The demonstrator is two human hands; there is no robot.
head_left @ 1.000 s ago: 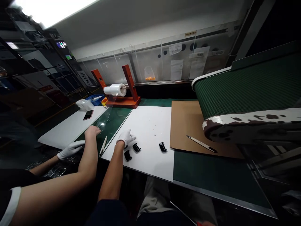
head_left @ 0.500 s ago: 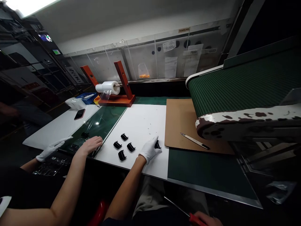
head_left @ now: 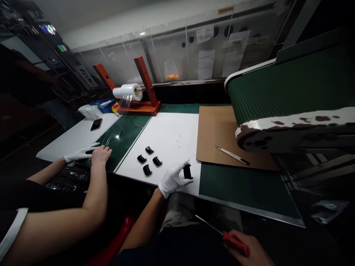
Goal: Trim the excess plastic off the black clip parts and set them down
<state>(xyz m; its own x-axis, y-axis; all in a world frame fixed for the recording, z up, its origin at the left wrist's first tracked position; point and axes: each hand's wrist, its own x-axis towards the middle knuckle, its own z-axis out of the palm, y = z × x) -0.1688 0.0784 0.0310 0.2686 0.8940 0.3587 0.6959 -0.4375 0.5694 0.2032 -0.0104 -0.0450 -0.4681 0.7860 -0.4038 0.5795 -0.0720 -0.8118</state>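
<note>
Since the earlier frame the right hand (head_left: 173, 181) has closed on a black clip (head_left: 188, 171), now raised; the left hand (head_left: 80, 154) lies open, flat, beside another person's bare hand (head_left: 101, 154).

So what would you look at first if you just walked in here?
Probably the white-gloved hand beside a small black plastic piece, at the near edge of the white board. Next comes the bright orange wooden stand at the far end, holding a white roll of film. On the right, the big green conveyor belt looms over everything.
</note>
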